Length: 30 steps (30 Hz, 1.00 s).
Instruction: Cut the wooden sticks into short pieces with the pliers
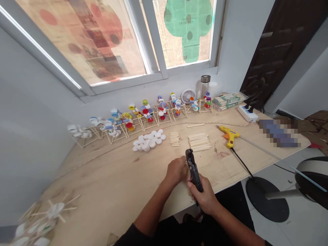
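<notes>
The right hand [203, 198] is clamped on black cutters [194, 169], the left hand [176, 171] against their tip, hiding whatever it holds; short sticks [174, 139] and white bottle caps [148, 140] lie unused beyond, before a row of built cap-and-stick figures [143, 116].

A pale plywood workbench [102, 184] runs across the frame, with a row of stick-and-bottle-cap models [146, 116] standing along its back edge. Toward the middle lie a heap of white bottle caps [148, 140] and two stacks of wooden craft sticks [199, 142], while a yellow hot glue gun [230, 136] and a white power strip [247, 113] sit further right.
</notes>
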Each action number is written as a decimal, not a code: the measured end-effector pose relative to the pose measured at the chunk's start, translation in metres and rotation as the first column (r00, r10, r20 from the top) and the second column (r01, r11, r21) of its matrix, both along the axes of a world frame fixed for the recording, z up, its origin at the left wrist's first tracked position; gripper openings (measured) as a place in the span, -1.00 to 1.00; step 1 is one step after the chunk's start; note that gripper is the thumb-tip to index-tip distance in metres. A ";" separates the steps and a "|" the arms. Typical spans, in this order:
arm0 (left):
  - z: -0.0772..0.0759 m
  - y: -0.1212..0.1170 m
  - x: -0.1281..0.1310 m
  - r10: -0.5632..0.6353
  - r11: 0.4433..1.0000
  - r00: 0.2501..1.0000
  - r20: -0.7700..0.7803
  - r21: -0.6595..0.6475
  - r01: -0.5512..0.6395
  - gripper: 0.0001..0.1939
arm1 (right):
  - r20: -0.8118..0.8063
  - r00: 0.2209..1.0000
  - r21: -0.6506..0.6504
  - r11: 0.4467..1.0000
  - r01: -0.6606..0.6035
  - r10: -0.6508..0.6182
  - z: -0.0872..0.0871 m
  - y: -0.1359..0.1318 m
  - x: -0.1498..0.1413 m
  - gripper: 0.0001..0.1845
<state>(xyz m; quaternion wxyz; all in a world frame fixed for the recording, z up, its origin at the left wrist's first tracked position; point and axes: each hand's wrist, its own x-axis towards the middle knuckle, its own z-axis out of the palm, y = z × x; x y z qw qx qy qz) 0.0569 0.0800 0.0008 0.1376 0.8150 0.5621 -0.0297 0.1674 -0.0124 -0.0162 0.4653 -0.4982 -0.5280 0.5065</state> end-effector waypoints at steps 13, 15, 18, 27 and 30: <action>-0.015 0.075 -0.047 -0.159 0.947 0.979 0.126 0.299 0.115 -0.85 | -0.008 1.000 -0.016 1.000 -0.008 0.008 0.000 0.000 -0.002 -0.89; -0.021 0.075 -0.049 -0.173 0.933 0.969 0.174 0.345 0.105 -0.81 | -0.007 1.000 -0.015 1.000 -0.020 0.019 0.001 0.000 -0.001 -0.90; -0.026 0.072 -0.052 -0.165 0.911 0.957 0.239 0.408 0.056 -0.76 | 0.015 1.000 -0.004 1.000 -0.022 0.022 0.000 0.001 -0.001 -0.92; -0.032 0.040 -0.050 -0.187 0.883 0.945 0.268 0.468 0.042 -0.73 | 0.048 0.998 -0.006 1.000 -0.027 0.027 0.000 0.000 0.000 -0.92; -0.033 0.033 -0.045 -0.225 0.884 0.951 0.213 0.454 0.107 -0.77 | 0.035 0.999 -0.024 0.999 -0.029 0.030 0.000 0.001 0.000 -0.90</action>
